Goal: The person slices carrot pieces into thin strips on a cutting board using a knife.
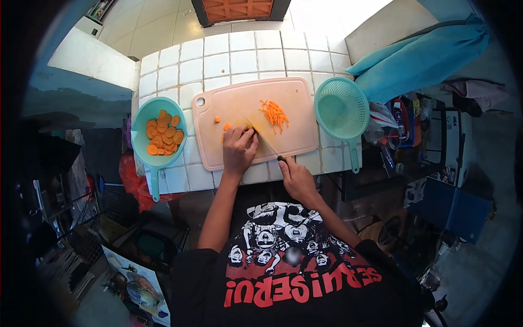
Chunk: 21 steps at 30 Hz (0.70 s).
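My right hand (297, 177) grips the black handle of a knife (267, 143), its blade slanting over the pink cutting board (218, 109). Close beside the blade, my left hand (239, 150) presses down with curled fingers on a carrot slice, mostly hidden beneath them. Loose carrot pieces (217, 119) lie on the board left of that hand. To the right of the blade sits a small pile of carrot strips (274, 114).
At the left stands a green handled strainer (154, 184) with several round carrot slices (163, 133). Another green strainer (341, 107) is right of the board. All rest on a white tiled counter (243, 61). Blue cloth (425, 57) hangs at the upper right.
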Motion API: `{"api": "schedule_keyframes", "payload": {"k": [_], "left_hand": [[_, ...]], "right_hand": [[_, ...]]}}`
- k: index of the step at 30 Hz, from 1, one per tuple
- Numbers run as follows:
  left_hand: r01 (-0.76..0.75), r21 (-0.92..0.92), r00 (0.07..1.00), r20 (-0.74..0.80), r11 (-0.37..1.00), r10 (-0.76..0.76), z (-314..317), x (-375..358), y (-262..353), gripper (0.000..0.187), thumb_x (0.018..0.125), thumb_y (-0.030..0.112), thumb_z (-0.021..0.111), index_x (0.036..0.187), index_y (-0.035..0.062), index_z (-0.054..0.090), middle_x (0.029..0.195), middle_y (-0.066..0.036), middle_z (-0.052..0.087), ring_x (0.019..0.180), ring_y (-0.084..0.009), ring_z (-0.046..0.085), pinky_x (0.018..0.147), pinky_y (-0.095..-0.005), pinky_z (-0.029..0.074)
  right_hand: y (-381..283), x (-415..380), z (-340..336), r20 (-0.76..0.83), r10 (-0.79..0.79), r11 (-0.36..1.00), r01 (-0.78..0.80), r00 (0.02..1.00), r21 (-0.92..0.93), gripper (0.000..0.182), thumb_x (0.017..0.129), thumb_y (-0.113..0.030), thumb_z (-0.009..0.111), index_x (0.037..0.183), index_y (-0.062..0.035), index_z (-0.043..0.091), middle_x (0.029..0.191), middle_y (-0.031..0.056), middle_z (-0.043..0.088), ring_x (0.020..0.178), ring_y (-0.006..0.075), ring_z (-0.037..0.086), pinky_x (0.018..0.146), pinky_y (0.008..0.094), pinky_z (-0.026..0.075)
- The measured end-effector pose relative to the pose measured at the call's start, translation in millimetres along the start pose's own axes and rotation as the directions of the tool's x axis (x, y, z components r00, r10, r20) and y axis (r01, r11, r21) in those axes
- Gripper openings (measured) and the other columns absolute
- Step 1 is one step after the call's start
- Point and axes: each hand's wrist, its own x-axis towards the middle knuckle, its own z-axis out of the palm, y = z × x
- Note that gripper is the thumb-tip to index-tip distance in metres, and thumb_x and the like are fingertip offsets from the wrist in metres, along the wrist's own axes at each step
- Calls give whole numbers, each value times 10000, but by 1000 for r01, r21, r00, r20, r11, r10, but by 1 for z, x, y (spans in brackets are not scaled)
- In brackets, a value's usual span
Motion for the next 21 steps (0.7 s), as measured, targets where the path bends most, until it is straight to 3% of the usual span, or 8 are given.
{"api": "schedule_keyframes", "payload": {"k": [8, 15, 21], "left_hand": [[-2, -15, 1000, 16, 1000, 2, -2, 0, -2, 177, 806, 85, 769, 964, 11, 737, 1015, -96, 674, 976, -296, 622, 885, -421, 495], [-5, -20, 1000, 0, 1000, 5, 0, -1, 0, 183, 813, 72, 761, 978, -3, 740, 1012, -100, 667, 982, -290, 628, 897, -414, 503], [-10, -22, 1000, 15, 1000, 10, 0, -3, -3, 179, 820, 71, 761, 982, -3, 746, 1023, -104, 672, 996, -289, 632, 898, -407, 511]], "right_hand": [[-10, 6, 6, -27, -57, 992, 54, 998, -117, 317, 1080, -363, 443, 1151, -78, 563, 729, 288, 663, 709, 521, 658, 652, 624, 513], [4, -8, 3, -1, 2, 989, -2, 1000, -149, 332, 1080, -367, 438, 1154, -65, 555, 742, 290, 666, 722, 526, 655, 667, 630, 511], [-5, -4, 1, -22, -3, 999, 3, 1000, -35, 346, 1082, -381, 437, 1089, -59, 561, 736, 293, 662, 721, 536, 644, 669, 638, 499]]}}
